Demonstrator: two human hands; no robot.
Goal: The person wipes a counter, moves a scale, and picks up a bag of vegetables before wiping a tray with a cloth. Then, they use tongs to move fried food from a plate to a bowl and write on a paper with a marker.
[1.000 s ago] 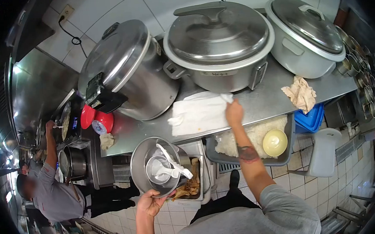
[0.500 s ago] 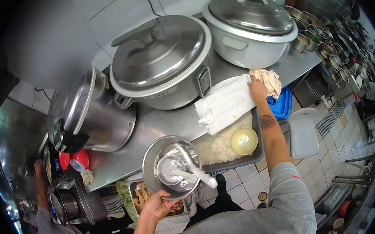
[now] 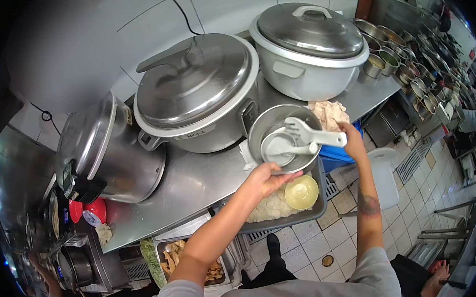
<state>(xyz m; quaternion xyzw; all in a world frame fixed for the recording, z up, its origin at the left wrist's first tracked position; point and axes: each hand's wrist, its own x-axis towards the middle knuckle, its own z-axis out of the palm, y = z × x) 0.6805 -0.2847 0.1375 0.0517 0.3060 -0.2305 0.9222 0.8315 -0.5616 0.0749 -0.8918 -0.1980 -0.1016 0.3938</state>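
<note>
My left hand (image 3: 270, 180) grips the near rim of a round steel bowl (image 3: 256, 130), held over the counter edge and the rice tub. Inside the bowl lie a white slotted rice paddle (image 3: 298, 129) and a second white utensil, with a pale round shape below them. My right hand (image 3: 352, 141) is at the bowl's right, beside the paddle's handle end and touching or close to a crumpled beige cloth (image 3: 328, 113). Its fingertips are partly hidden. Under the bowl, a grey tub (image 3: 321, 198) contains white rice (image 3: 267, 210) and a yellow bowl (image 3: 302, 192).
Two large lidded rice cookers (image 3: 200, 85) (image 3: 314, 49) and a tall steel pot (image 3: 122, 156) stand on the steel counter (image 3: 182, 180). A blue container (image 3: 335, 155) and a white stool (image 3: 383, 177) are at right. Another person's hand (image 3: 436, 279) shows lower right; someone works at left.
My left hand has carried the steel bowl right and up, over the white towel, now mostly hidden. My right hand has left the towel and shifted right and down. The paddle has turned.
</note>
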